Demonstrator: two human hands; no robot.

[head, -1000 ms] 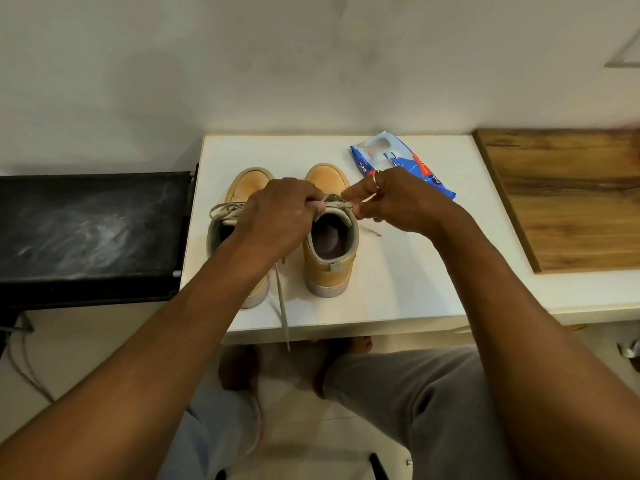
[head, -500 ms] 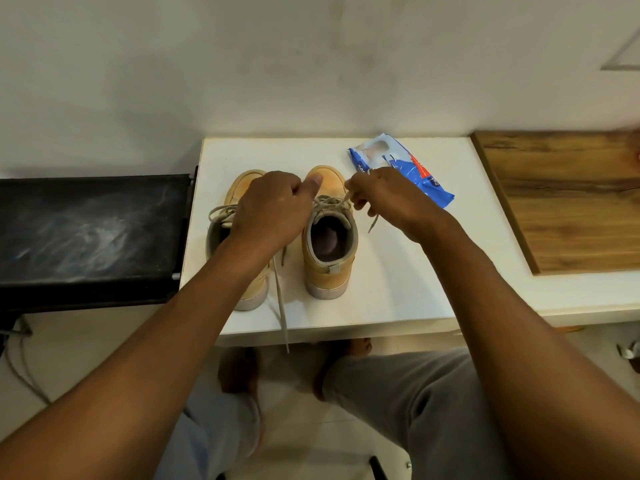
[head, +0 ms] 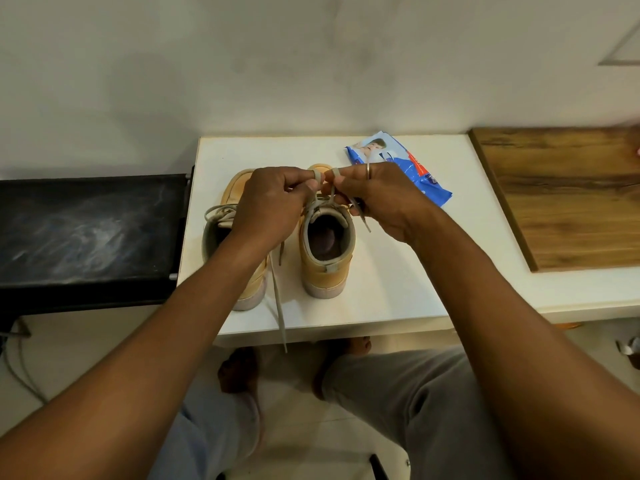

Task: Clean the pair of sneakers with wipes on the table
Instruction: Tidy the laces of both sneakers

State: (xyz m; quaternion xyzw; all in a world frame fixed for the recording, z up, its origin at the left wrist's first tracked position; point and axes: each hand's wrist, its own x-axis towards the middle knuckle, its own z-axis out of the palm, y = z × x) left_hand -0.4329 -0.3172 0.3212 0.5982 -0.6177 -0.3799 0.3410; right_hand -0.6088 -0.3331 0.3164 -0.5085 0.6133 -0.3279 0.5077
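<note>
A: Sneakers, how are they looking?

B: 2 tan high-tops are sitting side by side on the white counter [head: 398, 271], toes pointing at the wall, heels facing the person. The right-hand sneaker [head: 327, 268] is showing a grey padded collar, a grey heel tab, a dark insole and a pale, dull sole rim. The left-hand sneaker [head: 256, 282] is wearing the same tan upper, its grey laces lying slack across the opening.

A: Hands?

B: Both are working over the right-hand sneaker's tongue. The left hand [head: 273, 206] is curling tight and pinching the grey lace [head: 331, 199], with a turn of it lying across 1 fingertip. The right hand [head: 381, 199], wearing a ring [head: 368, 171], is pinching the same lace. Another turn is crossing a finger and a tipped end is dangling below.

A: Materials?

B: Uppers are looking matte; suede or nubuck, I cannot tell. Laces are flat, woven. A loose lace [head: 278, 306] is trailing between the sneakers and hanging over the counter's front edge. The wipes pack [head: 426, 174], glossy blue-and-white plastic, crinkled, is lying flat just behind the right hand.

A: Anything hidden?

B: The left forearm is covering much of the left-hand sneaker, so where the loose lace is starting is not showing. Both hands are hiding the eyelets. The pack's print is reading too small. A wooden board [head: 571, 195] is running off the right edge. A black surface [head: 86, 233] is sitting left of the counter.
</note>
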